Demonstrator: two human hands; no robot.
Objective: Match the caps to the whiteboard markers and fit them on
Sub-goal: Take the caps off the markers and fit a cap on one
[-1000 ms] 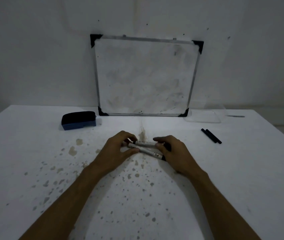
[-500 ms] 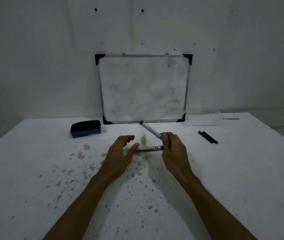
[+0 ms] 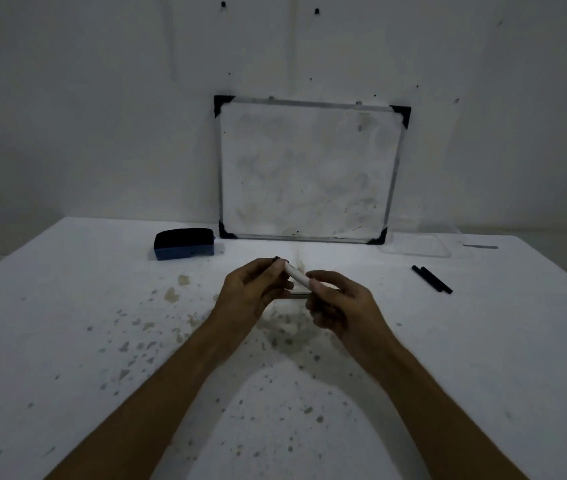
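Observation:
A white whiteboard marker [image 3: 296,274] is held just above the table, between both hands. My left hand [image 3: 253,292] grips its far end, where a dark tip shows above the fingers. My right hand [image 3: 339,306] pinches its near end. A second marker [image 3: 298,295] lies on the table beneath the hands, mostly hidden by them. Two black caps [image 3: 431,279] lie side by side on the table to the right, well apart from my hands.
A whiteboard [image 3: 309,171] leans on the wall at the back of the stained white table [image 3: 67,341]. A blue and black eraser [image 3: 184,248] sits at the back left. A clear plastic tray [image 3: 417,247] is at the back right.
My right hand lifted one marker off the table, and my left hand has now closed on its far end. The other marker stays on the table. The camera view tilted upward.

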